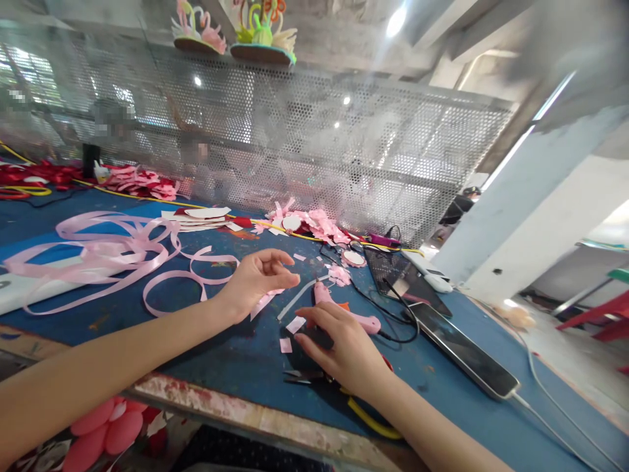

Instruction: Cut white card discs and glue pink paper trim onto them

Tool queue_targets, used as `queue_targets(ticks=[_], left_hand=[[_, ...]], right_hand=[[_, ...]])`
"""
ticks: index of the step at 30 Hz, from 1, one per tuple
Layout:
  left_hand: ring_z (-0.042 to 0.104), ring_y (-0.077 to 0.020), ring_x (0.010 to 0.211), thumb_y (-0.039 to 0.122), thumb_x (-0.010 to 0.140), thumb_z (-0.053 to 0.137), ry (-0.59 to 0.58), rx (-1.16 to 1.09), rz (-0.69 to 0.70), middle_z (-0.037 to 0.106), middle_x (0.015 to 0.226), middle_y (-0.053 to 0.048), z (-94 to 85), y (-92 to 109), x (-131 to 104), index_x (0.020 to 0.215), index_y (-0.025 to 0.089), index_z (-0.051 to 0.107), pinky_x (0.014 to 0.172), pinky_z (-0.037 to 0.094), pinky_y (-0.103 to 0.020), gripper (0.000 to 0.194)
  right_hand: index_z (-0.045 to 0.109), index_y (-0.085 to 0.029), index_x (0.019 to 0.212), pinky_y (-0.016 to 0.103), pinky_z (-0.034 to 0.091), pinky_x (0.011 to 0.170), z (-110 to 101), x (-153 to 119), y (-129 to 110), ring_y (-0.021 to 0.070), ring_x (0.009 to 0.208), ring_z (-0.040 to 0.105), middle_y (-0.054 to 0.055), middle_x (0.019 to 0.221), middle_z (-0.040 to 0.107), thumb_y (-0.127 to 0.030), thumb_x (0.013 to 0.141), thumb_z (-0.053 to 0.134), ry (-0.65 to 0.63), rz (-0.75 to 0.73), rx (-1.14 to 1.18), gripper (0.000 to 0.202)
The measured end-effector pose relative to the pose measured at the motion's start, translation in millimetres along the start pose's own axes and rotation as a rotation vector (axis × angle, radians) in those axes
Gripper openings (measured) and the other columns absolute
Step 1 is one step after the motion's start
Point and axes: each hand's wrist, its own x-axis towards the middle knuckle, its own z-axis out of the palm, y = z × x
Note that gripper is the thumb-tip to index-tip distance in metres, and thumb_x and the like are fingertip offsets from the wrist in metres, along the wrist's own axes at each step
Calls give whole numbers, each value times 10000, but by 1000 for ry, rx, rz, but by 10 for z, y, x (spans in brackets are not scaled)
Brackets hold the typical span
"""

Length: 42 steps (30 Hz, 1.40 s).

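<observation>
Spreading thumb and fingers narrowly, right hand [341,344] hangs above metal-bladed scissors [301,376] near front edge of blue table [221,357], fingertips by small pale-pink ribbon squares [295,324]. Left hand [253,282]: fingers curled, can't tell if gripping. Pink plastic glue gun [344,311] beyond right hand. Pink petal pile [322,226] along far edge.

Head-high view, forward and down

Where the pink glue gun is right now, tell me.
In the head view, the pink glue gun lies on the blue table, right of centre, just beyond the right hand and left of the phone.
</observation>
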Motion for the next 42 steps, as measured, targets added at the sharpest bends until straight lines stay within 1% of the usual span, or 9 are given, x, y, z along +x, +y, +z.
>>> queue_targets(ticks=[4, 9, 13, 16, 18, 23, 28, 36, 42], left_hand=[[631, -94, 629, 214, 604, 784, -115, 17, -38, 686, 654, -4, 21, -26, -25, 825, 145, 675, 661, 484, -211, 255], [672, -143, 734, 236, 700, 723, -142, -39, -60, 701, 747, -31, -9, -32, 2, 872, 158, 653, 697, 511, -245, 201], [685, -151, 762, 218, 688, 737, -158, -146, -133, 671, 732, 8, 26, -24, -21, 885, 174, 608, 711, 529, -243, 240], [677, -129, 722, 219, 691, 736, -182, -147, -170, 675, 718, 4, 31, -44, -34, 904, 169, 586, 706, 525, -234, 264], [670, -132, 694, 213, 665, 753, -180, -97, -193, 691, 712, -17, 13, -68, -31, 903, 165, 567, 671, 519, -235, 305], [599, -89, 540, 157, 523, 824, -114, 3, -223, 654, 592, 20, -28, -110, -13, 846, 155, 567, 547, 466, -189, 413], [586, -82, 532, 227, 534, 822, -79, 70, -257, 640, 603, 4, -18, -126, -5, 723, 133, 631, 552, 474, -195, 285], [657, -147, 715, 245, 698, 699, -294, 226, -205, 712, 794, -55, 75, -160, -92, 854, 173, 717, 656, 508, -225, 172], [669, -172, 765, 225, 674, 706, -392, 228, -273, 718, 853, -54, 93, -165, -132, 921, 171, 716, 728, 513, -263, 253]], right_hand=[[611, -194, 1109, 347, 464, 792, 12, 4, -43, 208, 894, 569, 85, 997, 616, -316, 837, 560, -79, -69, 31, 302], [635, -172, 1019, 336, 462, 776, -4, 15, -55, 197, 857, 575, 77, 921, 632, -302, 832, 574, -33, 7, 138, 236], [621, -184, 1032, 308, 451, 807, -34, 30, -62, 169, 885, 570, 61, 962, 625, -296, 862, 539, -87, 25, 388, 220], [644, -171, 867, 279, 429, 843, -42, 48, -39, 144, 912, 557, 54, 946, 605, -294, 916, 444, -141, -17, 659, 240], [615, -163, 751, 250, 437, 745, -43, 61, -2, 120, 782, 547, 34, 813, 588, -338, 919, 435, -91, 44, 790, 303], [557, -165, 701, 214, 352, 497, -54, 84, 115, 76, 498, 413, -29, 558, 488, -462, 843, 530, 209, 260, 1011, 330], [592, -162, 750, 214, 357, 462, -79, 92, 163, 80, 476, 455, -23, 556, 506, -457, 799, 585, 348, 328, 1027, 300], [634, -161, 783, 252, 476, 567, -83, 84, 116, 116, 603, 565, 35, 716, 617, -416, 828, 563, 226, 245, 1047, 268], [658, -182, 872, 284, 521, 713, -125, 71, 106, 153, 761, 633, 52, 863, 674, -387, 855, 523, 184, 218, 851, 246]])
